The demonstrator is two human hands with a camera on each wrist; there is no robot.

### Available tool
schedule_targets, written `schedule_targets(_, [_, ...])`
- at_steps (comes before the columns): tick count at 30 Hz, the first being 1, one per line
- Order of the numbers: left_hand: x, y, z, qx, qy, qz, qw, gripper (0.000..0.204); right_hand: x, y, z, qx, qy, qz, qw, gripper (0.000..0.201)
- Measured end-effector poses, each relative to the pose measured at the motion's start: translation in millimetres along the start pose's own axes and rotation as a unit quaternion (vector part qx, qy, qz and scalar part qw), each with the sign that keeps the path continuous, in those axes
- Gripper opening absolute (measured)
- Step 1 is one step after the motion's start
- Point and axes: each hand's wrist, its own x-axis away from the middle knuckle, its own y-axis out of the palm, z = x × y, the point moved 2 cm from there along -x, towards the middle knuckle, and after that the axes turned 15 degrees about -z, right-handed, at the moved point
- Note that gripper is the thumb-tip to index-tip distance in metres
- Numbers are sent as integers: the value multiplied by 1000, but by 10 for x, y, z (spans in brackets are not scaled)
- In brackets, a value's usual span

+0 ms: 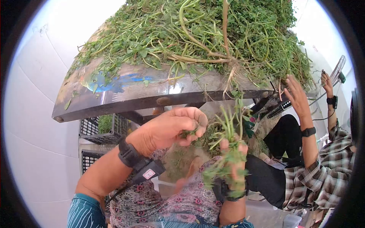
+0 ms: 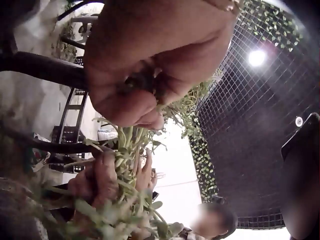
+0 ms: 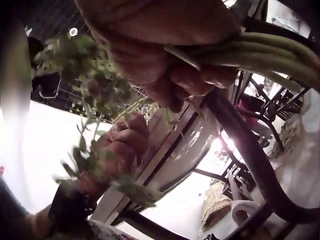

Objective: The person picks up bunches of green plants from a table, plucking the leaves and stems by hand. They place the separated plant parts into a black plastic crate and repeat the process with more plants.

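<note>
In the head view my right hand [image 1: 236, 161] grips a bunch of leafy green stems [image 1: 227, 131], the cut-looking stem ends pointing up and the leaves hanging over the wrist. Thick stems [image 3: 255, 52] run out of that fist in the right wrist view. My left hand [image 1: 176, 123] is just left of the bunch, its fingers curled round a small wad of green leaves [image 1: 188, 133]. Seen from the left wrist, the curled left hand [image 2: 145, 75] is close above the stems [image 2: 127, 150], its fingers partly hiding what it holds.
A large heap of greens [image 1: 251, 34] covers most of the wooden table [image 1: 129, 91], with a rooted plant [image 1: 228, 60] at its front. Black crates [image 1: 102, 131] stand below the left edge. To the right sits another person [image 1: 319, 171] in a checked shirt, hands raised.
</note>
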Motion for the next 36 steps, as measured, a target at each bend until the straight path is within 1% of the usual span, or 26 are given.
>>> schedule_targets(1, [-1, -3, -17, -2, -3, 12, 1000, 12, 8, 32, -91, 92, 16, -15, 996, 12])
schedule_targets(2, [-3, 3, -32, -29, -10, 12, 999, 12, 15, 57, -135, 183, 33, -31, 982, 10])
schedule_targets(3, [-10, 12, -52, -55, -16, 11, 998, 11, -4, 58, -84, 183, -8, -41, 982, 11])
schedule_targets(6, [-25, 24, -93, -106, -32, 3, 994, 13, -43, 44, -30, 266, -121, -31, 956, 12])
schedule_targets(9, [-27, 42, -76, -122, -47, -9, 991, 16, 27, 43, -44, 165, 11, -48, 985, 13])
schedule_targets(10, [-23, 54, -65, -123, -54, -13, 991, 16, 23, 38, -18, 178, -4, -44, 983, 16])
schedule_targets(12, [-17, 67, -48, -135, -61, 3, 989, 16, 6, 47, 27, 203, -29, -39, 978, 22])
schedule_targets(15, [-7, 58, -75, -174, -82, 19, 981, 19, -4, 10, 27, 122, -5, -9, 993, 24])
schedule_targets(18, [-7, 122, -43, -225, -104, 20, 969, 22, -24, -13, -90, 263, -22, -16, 965, 13])
schedule_targets(19, [-16, 149, -34, -241, -111, 19, 964, 22, -35, -7, -40, 256, -32, -10, 966, 15])
schedule_targets(20, [-46, 135, -67, -296, -72, 3, 953, 22, -38, 3, -36, 243, -34, -9, 969, 15])
schedule_targets(22, [-99, 76, -170, -400, 8, -29, 916, 21, -68, 28, -33, 218, -38, -6, 975, 15])
schedule_targets(23, [-99, 81, -170, -381, -12, -24, 924, 20, -85, 24, -60, 238, -36, -11, 971, 16])
schedule_targets(25, [-95, 110, -151, -343, -51, -14, 938, 18, -105, 17, -89, 237, -40, -9, 971, 16])
schedule_targets(28, [-92, 128, -128, -385, -40, -24, 922, 17, -102, 9, -119, 267, -52, 2, 962, 16])
schedule_targets(31, [-86, 83, -144, -397, -58, -58, 914, 15, -110, -13, -44, 276, -48, 5, 960, 16])
schedule_targets(33, [-78, 84, -142, -394, -59, -43, 916, 15, -102, -29, -7, 263, -30, 5, 964, 15])
schedule_targets(36, [-81, 97, -164, -383, -45, -40, 922, 15, -95, -37, -7, 292, -40, 5, 956, 15])
